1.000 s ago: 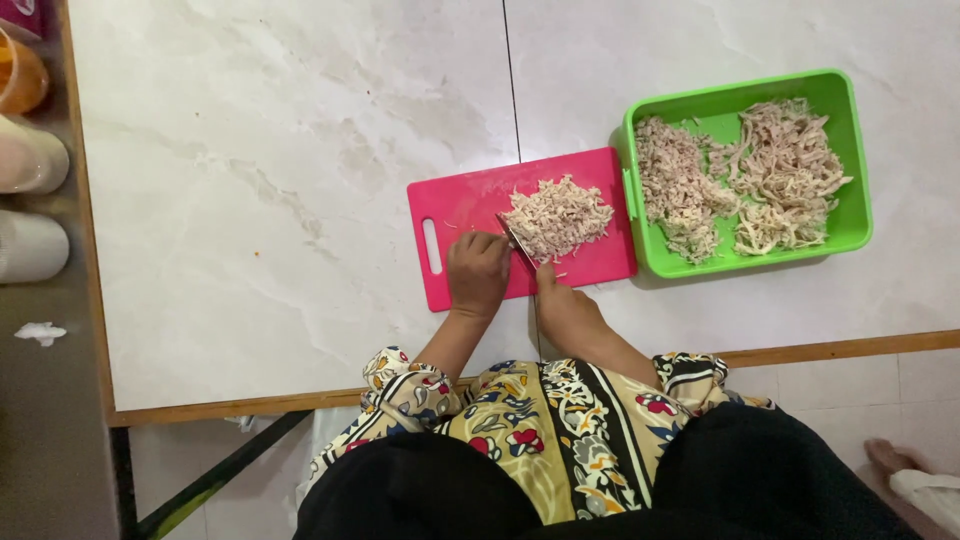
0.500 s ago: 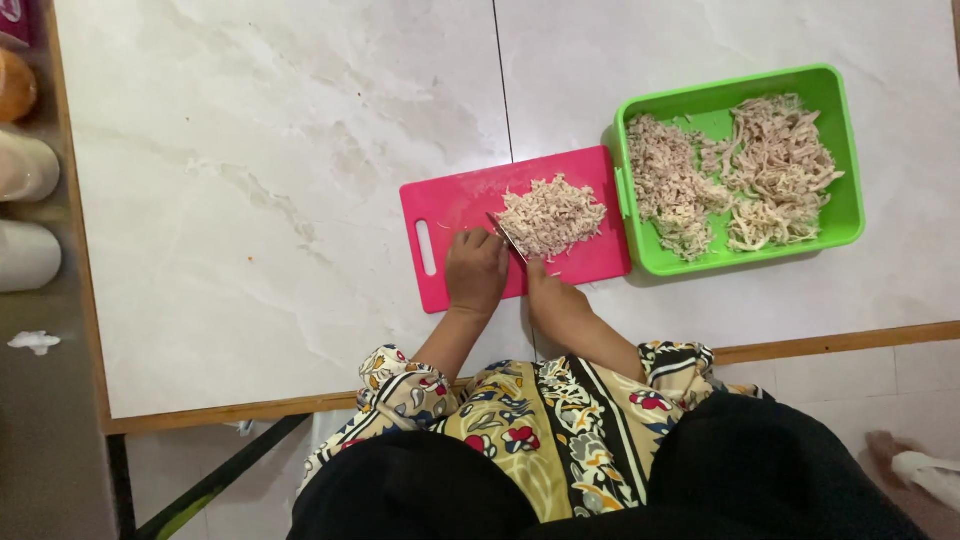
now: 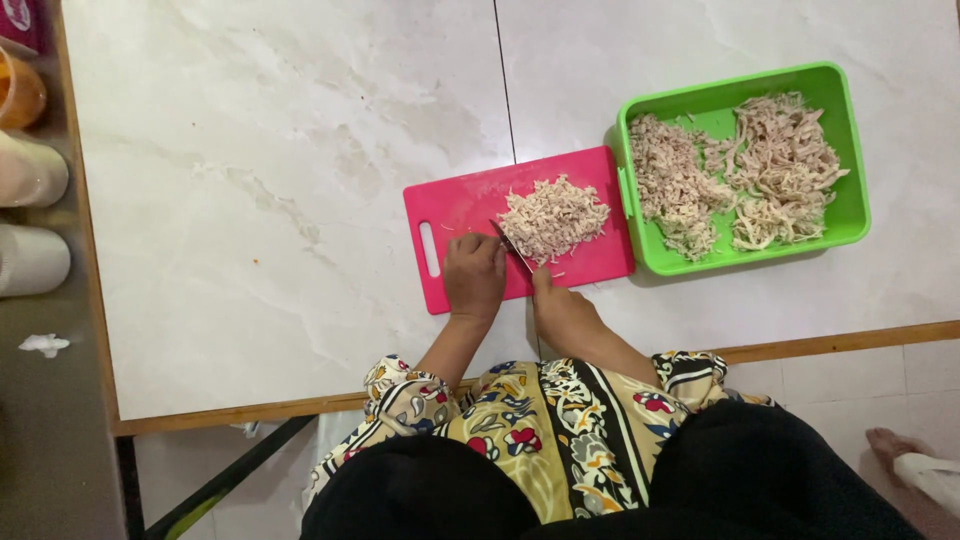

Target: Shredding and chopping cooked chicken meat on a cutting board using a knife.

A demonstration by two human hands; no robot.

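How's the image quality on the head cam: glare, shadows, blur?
Head view: even, soft light, no hard glare on the marble table; only a faint shadow beside the green tray. The shredded meat on the pink cutting board is fairly sharp; the knife is small, both hands slightly soft.

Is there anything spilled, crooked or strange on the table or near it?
Nothing serious. A few shreds lie loose on the pink cutting board beside the pile of shredded meat, near the knife. The board sits slightly askew to the table edge. A crumpled white scrap lies on the grey surface left of the table.
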